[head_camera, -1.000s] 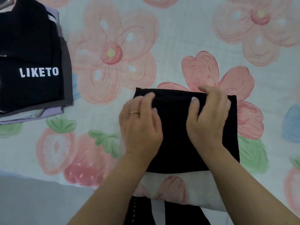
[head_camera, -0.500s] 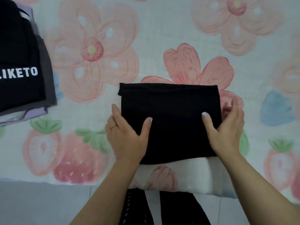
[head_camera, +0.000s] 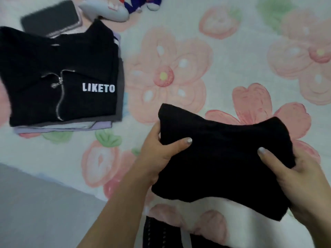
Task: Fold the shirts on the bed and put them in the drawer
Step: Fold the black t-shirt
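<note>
Folded black shirt pinched between both your hands

You hold the folded black shirt (head_camera: 223, 158) by its two short sides, to the right of the pile of folded clothes (head_camera: 59, 83) and nearer to you than it, with a stretch of flowered bed sheet (head_camera: 179, 42) between the two. Your left hand (head_camera: 157, 158) grips the side that faces the pile: the thumb (head_camera: 179, 145) lies flat on top of the cloth, and the other fingers are tucked beneath it, out of sight. Your right hand (head_camera: 300, 176) grips the side away from the pile in the same way, thumb (head_camera: 268, 156) on top and fingers curled under the edge. Between your hands the far edge of the shirt dips in the middle. The pile's top piece is black with a zip and the white word LIKETO. Just behind the pile lies a dark phone (head_camera: 52, 18), and beside that, further from you than the pile, a plush toy (head_camera: 107, 9)
</note>
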